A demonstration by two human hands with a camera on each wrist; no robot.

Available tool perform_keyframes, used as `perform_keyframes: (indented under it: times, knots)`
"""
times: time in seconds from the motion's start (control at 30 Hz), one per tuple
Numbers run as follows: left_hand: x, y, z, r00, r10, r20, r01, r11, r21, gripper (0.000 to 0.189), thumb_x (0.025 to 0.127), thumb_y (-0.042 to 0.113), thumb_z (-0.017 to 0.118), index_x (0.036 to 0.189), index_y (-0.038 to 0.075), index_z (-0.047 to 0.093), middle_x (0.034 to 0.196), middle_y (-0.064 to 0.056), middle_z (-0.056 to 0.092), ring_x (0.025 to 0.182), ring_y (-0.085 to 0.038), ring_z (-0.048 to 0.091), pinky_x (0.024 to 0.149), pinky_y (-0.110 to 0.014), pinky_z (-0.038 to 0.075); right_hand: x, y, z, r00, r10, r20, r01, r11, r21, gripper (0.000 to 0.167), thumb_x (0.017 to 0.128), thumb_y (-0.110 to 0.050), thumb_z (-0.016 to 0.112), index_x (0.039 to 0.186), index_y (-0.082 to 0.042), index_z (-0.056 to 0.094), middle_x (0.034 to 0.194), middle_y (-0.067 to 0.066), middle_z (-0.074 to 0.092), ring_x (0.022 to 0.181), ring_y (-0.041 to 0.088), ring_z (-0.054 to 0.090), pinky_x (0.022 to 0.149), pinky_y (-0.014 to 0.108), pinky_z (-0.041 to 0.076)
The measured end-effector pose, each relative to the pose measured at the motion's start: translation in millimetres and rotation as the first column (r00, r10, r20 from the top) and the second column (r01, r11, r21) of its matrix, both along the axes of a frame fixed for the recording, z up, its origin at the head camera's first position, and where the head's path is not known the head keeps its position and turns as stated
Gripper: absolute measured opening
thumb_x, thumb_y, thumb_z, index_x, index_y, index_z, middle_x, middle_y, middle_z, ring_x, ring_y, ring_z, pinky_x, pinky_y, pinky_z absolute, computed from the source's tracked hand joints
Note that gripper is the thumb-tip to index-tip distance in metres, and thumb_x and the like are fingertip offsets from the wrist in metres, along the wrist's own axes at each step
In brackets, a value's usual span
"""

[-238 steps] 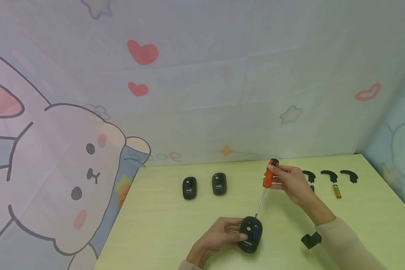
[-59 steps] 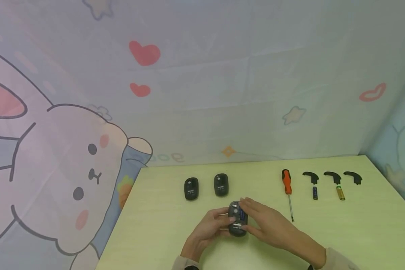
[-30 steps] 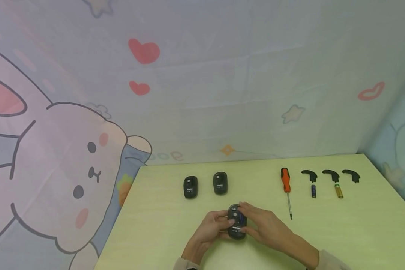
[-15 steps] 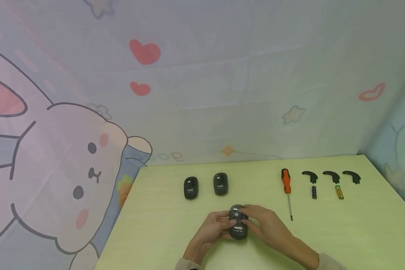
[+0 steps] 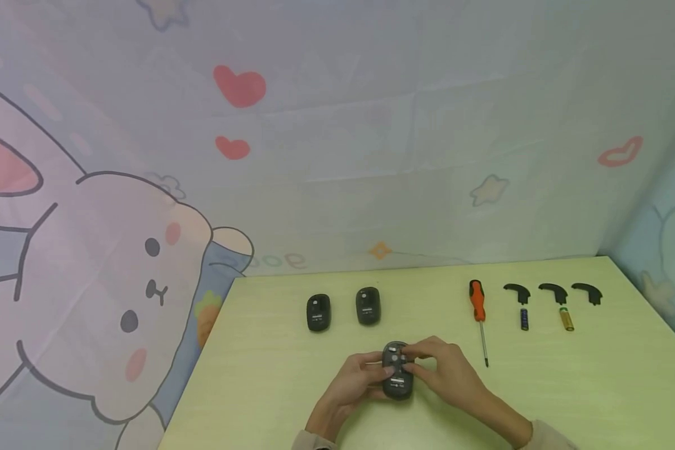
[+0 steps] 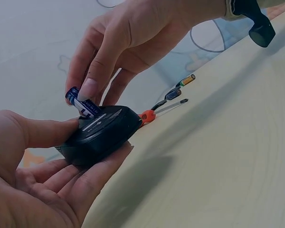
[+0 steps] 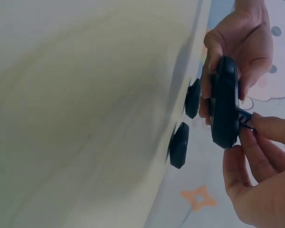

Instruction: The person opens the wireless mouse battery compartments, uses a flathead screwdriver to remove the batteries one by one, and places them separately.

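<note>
My left hand [image 5: 350, 382] grips a black computer mouse [image 5: 397, 390], underside up, with the thumb on the underside and fingers beneath. The right hand [image 5: 455, 377] pinches a blue battery [image 6: 87, 105] between thumb and fingers. In the left wrist view the battery tilts up, its lower end at the slot in the mouse's underside. The right wrist view shows the same battery [image 7: 246, 118] sticking out from the mouse [image 7: 225, 102]. Whether its lower end still sits in the slot I cannot tell.
Two more black mice [image 5: 318, 312] [image 5: 368, 306] lie underside up at the back left of the table [image 5: 247, 381]. To the right are an orange-handled screwdriver [image 5: 477, 303], three black curved covers [image 5: 554, 292], a blue battery [image 5: 524, 319] and a yellowish battery [image 5: 566, 319].
The screwdriver, earlier in my right hand at the mouse, lies on the table. My right fingers have gone from resting along the mouse to pinching its battery, which now stands tilted.
</note>
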State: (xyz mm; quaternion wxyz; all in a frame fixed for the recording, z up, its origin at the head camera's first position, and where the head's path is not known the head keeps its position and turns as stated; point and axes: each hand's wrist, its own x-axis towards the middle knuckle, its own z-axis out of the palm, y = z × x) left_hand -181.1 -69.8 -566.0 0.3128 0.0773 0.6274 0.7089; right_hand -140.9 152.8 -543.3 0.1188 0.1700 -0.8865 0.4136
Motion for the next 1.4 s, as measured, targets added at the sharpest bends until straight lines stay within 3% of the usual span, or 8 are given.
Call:
perform_keyframes:
  times: [0.3,0.6,0.7,0.9,0.97,1.17,1.4]
  knots:
    - [1.1,3.7,-0.4,1.000,0.022,0.008,-0.022,1.000,-0.015,0.046,0.099,0.010,0.068,0.143,-0.001,0.061,0.127,-0.023,0.075,0.110,-0.032,0.077,0.084,-0.036,0.068,-4.2,7,-1.9,0.990,0.087,0.112,-0.075,0.991,-0.107,0.016,0.092,-0.022,0.082,0.106,-0.021,0.077,0.102,-0.013,0.076,0.098,0.003,0.068,0.088,0.028,0.064]
    - [3.3,5.7,-0.3,1.000,0.031,0.003,-0.031,0.999,-0.023,0.046,0.099,0.008,0.069,0.142,-0.003,0.061,0.125,-0.024,0.075,0.103,-0.026,0.079,0.080,-0.033,0.068,-6.7,14,7.5,0.972,0.093,0.218,-0.038,0.969,-0.246,0.020,0.096,-0.023,0.077,0.112,-0.013,0.071,0.110,0.002,0.076,0.100,0.007,0.072,0.090,0.024,0.063]
    - [3.6,5.8,-0.1,0.999,0.033,-0.001,-0.033,0.999,-0.026,0.046,0.099,0.009,0.069,0.143,-0.003,0.060,0.125,-0.024,0.075,0.104,-0.026,0.079,0.081,-0.033,0.068,-7.2,19,12.1,0.948,0.147,0.282,-0.048,0.943,-0.330,0.026,0.097,-0.025,0.076,0.117,-0.007,0.072,0.115,0.010,0.076,0.099,0.007,0.074,0.090,0.026,0.065]
    - [3.7,4.9,-0.2,0.999,0.042,-0.004,-0.042,0.998,-0.039,0.047,0.099,0.009,0.069,0.143,-0.003,0.060,0.124,-0.024,0.075,0.102,-0.025,0.079,0.079,-0.033,0.068,-6.9,30,23.6,0.892,0.272,0.361,-0.058,0.862,-0.504,0.039,0.098,-0.024,0.076,0.123,0.005,0.068,0.121,0.025,0.071,0.098,0.014,0.078,0.090,0.033,0.066]
    - [3.8,4.4,-0.2,0.999,0.049,-0.004,-0.049,0.998,-0.040,0.047,0.099,0.008,0.069,0.143,-0.004,0.059,0.124,-0.025,0.075,0.101,-0.025,0.079,0.080,-0.035,0.068,-6.1,34,28.7,0.885,0.289,0.365,-0.060,0.848,-0.526,0.040,0.098,-0.024,0.075,0.123,0.006,0.067,0.119,0.024,0.071,0.098,0.017,0.079,0.091,0.030,0.066]
    - [3.8,4.1,-0.1,0.999,0.052,-0.001,-0.052,0.997,-0.051,0.047,0.098,0.009,0.069,0.143,-0.004,0.060,0.121,-0.024,0.076,0.099,-0.025,0.080,0.081,-0.037,0.068,-0.9,48,42.8,0.866,0.328,0.379,-0.066,0.824,-0.563,0.038,0.100,-0.021,0.073,0.124,0.007,0.064,0.107,0.004,0.076,0.098,0.020,0.080,0.092,0.027,0.064]
    - [4.4,4.4,-2.1,0.998,0.047,0.032,-0.045,0.997,-0.057,0.047,0.098,0.011,0.070,0.143,-0.002,0.061,0.121,-0.022,0.077,0.103,-0.027,0.080,0.083,-0.037,0.068,5.1,72,49.4,0.865,0.293,0.406,-0.036,0.845,-0.534,0.042,0.100,-0.022,0.072,0.128,0.009,0.062,0.108,0.003,0.079,0.098,0.023,0.081,0.092,0.024,0.063]
